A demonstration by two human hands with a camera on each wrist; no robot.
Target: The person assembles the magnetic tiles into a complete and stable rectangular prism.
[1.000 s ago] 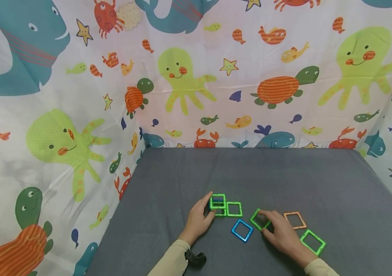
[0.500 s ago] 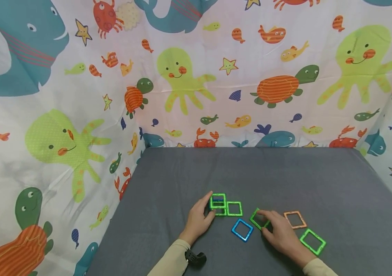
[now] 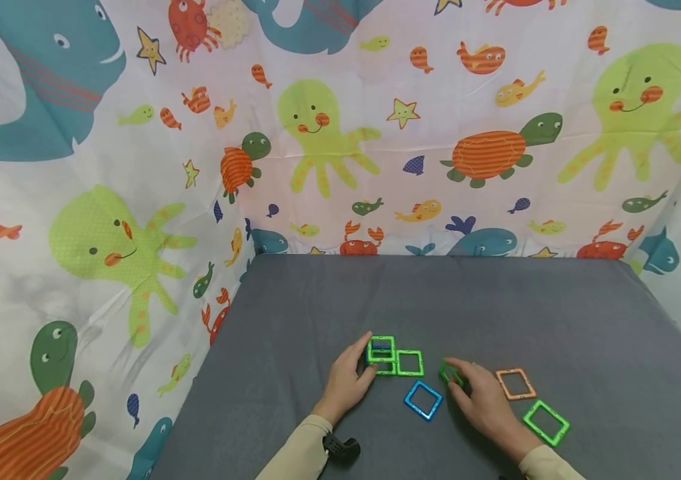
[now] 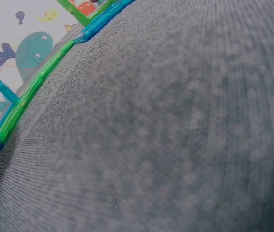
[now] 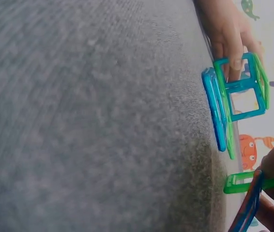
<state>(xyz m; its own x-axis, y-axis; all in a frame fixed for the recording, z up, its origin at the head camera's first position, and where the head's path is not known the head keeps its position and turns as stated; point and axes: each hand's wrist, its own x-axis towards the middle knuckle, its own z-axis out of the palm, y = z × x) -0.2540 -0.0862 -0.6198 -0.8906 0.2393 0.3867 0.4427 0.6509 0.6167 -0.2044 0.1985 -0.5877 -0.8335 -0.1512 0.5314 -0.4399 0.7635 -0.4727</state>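
Little force was probably needed, just steadiness, as the left hand (image 3: 343,385) gripped the frame box (image 3: 382,361) on the table (image 3: 292,307) and the right hand (image 3: 487,405) pinched a green frame (image 5: 238,189) right of the blue frame (image 3: 416,411).

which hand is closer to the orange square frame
Right. The right hand is just left of the orange square frame; the left hand is much farther left, holding the green-and-blue frame structure.

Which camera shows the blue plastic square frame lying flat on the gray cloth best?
The head view: the blue plastic square frame shows its whole outline there, unblocked. The left wrist view catches only a narrow strip near the top; the right wrist view shows it nearly edge-on.
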